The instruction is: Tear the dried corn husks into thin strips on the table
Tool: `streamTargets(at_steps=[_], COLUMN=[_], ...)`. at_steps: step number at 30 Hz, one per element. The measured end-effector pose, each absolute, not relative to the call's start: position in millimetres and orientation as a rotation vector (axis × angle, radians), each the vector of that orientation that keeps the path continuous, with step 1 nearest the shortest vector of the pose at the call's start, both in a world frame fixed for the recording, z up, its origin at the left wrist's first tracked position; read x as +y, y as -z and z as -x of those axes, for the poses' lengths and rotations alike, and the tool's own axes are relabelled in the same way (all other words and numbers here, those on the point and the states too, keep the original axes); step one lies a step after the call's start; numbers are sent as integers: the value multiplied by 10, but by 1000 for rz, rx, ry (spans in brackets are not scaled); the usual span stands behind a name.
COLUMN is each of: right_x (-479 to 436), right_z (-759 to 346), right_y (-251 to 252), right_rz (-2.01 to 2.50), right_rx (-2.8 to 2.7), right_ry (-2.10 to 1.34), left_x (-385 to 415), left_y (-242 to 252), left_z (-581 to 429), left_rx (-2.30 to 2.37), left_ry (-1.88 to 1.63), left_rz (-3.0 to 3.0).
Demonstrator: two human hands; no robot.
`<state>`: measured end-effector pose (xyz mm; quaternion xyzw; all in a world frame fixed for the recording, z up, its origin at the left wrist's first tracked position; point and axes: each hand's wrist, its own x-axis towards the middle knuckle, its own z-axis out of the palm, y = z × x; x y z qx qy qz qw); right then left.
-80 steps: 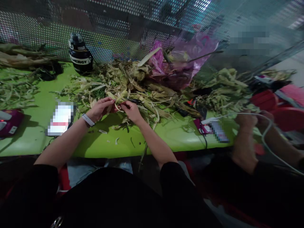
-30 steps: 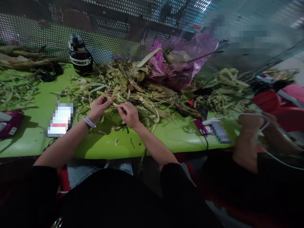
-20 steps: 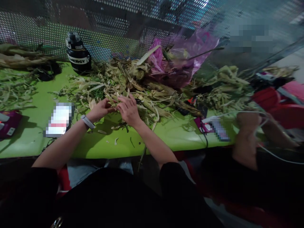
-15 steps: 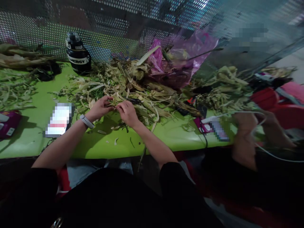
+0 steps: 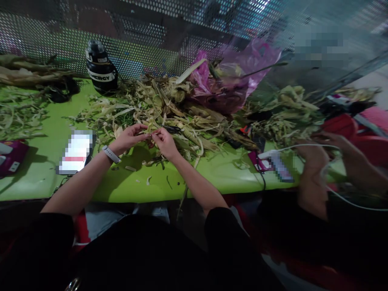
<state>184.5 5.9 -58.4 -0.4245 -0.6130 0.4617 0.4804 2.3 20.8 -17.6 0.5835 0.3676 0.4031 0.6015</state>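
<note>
My left hand (image 5: 129, 137), with a pale watch strap at its wrist, is closed with thumb and fingers pinching a small yellow-green strip of plant husk (image 5: 150, 126). Fingertips of my right hand (image 5: 165, 144) meet it from the other side, pinching the same strip; the exact spot between the fingers is partly hidden. Right behind both hands spreads a heap of dry corn husks and shredded leaves (image 5: 194, 123). A dark-handled tool (image 5: 171, 129), its kind unclear, lies in the heap just beyond my right hand. Small scraps (image 5: 148, 180) lie on the green table (image 5: 121, 190) near its front edge.
A phone (image 5: 77, 151) lies left of my arm, by a purple power strip (image 5: 13, 159). A black bottle (image 5: 101, 68) and a pink plastic bag (image 5: 233, 89) stand at the back against a perforated metal screen (image 5: 145, 36). At right, another person's hands (image 5: 315, 149) work near a white cable.
My fingertips have shifted slightly, and the yellow-green strip now stands up more between them. The other person's hands have moved a little farther from the table's front edge.
</note>
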Motion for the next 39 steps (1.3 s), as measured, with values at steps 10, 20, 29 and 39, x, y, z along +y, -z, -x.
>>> streamTargets(at_steps=[10,20,29,39], right_x=[-62,-51,-68,8], right_z=[-1849,-1951,-1889,-1840], right_y=[523,342,425,498], right_rz=[1150,1099,1124,1042], right_rx=[-1821,-2237,-2030,-1316], right_ry=[-514,-13,-324,-1183], left_x=[219,262,211,199], left_y=[199,180,57,147], left_z=[-16,31,53,18], left_rx=[1139,1105,1030,899], left_ry=[-1047,-815,-605,-896], left_rz=[-1369,-1730,-1843,-1554])
